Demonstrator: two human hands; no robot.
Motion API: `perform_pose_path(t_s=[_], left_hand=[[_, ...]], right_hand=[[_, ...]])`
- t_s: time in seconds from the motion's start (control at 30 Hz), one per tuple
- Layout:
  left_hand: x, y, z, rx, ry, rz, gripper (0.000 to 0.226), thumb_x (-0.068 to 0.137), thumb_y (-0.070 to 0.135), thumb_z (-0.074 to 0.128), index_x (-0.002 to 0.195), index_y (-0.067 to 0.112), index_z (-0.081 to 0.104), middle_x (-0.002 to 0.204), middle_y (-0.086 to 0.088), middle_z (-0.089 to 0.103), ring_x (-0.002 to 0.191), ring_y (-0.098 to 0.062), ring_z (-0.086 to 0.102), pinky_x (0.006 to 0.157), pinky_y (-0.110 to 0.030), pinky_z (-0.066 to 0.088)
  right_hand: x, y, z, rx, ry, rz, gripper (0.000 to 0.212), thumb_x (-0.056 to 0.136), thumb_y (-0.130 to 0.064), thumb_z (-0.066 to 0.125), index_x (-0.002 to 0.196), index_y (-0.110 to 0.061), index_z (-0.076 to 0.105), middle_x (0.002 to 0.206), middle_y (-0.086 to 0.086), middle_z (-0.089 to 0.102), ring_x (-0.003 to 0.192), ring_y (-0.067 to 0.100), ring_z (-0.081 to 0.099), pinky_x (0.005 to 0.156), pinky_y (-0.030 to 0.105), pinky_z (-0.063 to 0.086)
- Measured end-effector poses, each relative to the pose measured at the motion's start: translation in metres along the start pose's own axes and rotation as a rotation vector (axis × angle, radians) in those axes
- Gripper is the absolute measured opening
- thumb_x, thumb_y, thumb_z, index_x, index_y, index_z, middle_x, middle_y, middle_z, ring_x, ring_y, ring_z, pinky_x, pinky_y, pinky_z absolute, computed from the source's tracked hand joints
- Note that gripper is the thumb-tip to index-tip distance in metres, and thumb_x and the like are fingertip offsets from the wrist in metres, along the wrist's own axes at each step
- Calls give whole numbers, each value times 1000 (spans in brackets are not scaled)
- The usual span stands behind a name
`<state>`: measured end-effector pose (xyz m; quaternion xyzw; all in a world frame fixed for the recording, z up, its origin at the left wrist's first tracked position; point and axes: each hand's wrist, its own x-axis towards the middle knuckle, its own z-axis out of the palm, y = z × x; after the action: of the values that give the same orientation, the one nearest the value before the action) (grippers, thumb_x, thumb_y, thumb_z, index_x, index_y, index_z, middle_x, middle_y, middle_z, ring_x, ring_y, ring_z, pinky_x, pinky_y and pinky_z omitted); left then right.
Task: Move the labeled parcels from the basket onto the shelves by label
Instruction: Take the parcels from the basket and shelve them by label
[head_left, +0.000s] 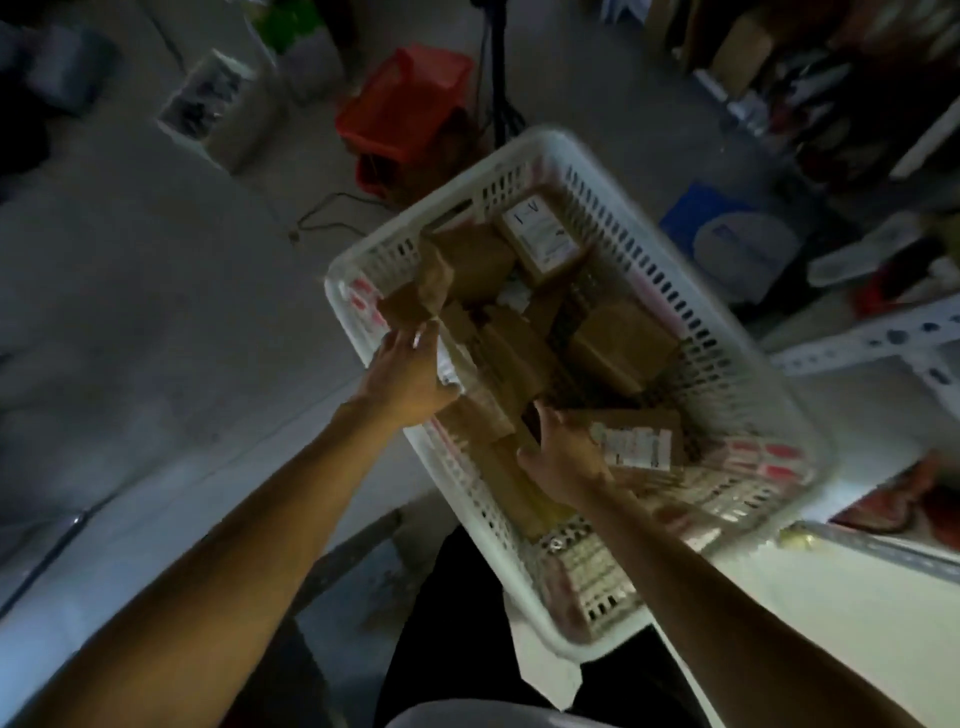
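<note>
A white slotted basket (691, 291) stands in front of me, filled with several brown cardboard parcels. A parcel with a white label (545, 236) lies at its far end. My left hand (410, 371) reaches over the basket's left rim and grips a brown parcel (483, 384) there. My right hand (563, 452) is inside the basket near its near side and holds a labelled parcel (639, 439) by its left edge. The picture is dim and blurred, so the labels cannot be read.
A red crate (405, 104) and a tripod leg (498, 73) stand on the grey floor beyond the basket. White shelf rails (872, 338) and cluttered shelves run along the right. A blue and white item (727, 228) lies past the basket's right rim.
</note>
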<state>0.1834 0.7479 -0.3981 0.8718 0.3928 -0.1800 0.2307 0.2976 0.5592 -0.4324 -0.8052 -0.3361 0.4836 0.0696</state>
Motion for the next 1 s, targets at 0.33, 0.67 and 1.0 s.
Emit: perform_pose_path(t_s=[0.33,0.67,1.0], left_hand=[[87,-46,26,-60,-209,116,102,83,34,77,157,14,10,153,-19,36,132,-40,46,101,-47,47],[61,-6,-4,-81,-2,257,95,82,38,76,156,32,16,148,-14,43,132,-39,45,106,-50,43],[-70,71,34,-583,-191,73,71,66,49,85,127,35,49,109,13,66,106,-17,65,91,-42,56]], right_hand=[[79,-28,65,680,63,455,83,88,-33,73,153,-6,30,147,12,48,134,33,48,106,38,43],[28,-7,42,1072,492,372,67,86,-26,77,143,-17,44,127,-6,58,116,15,53,95,30,42],[-99,82,-6,1030,758,88,59,87,-14,74,139,-20,47,104,-19,54,107,13,54,82,18,48]])
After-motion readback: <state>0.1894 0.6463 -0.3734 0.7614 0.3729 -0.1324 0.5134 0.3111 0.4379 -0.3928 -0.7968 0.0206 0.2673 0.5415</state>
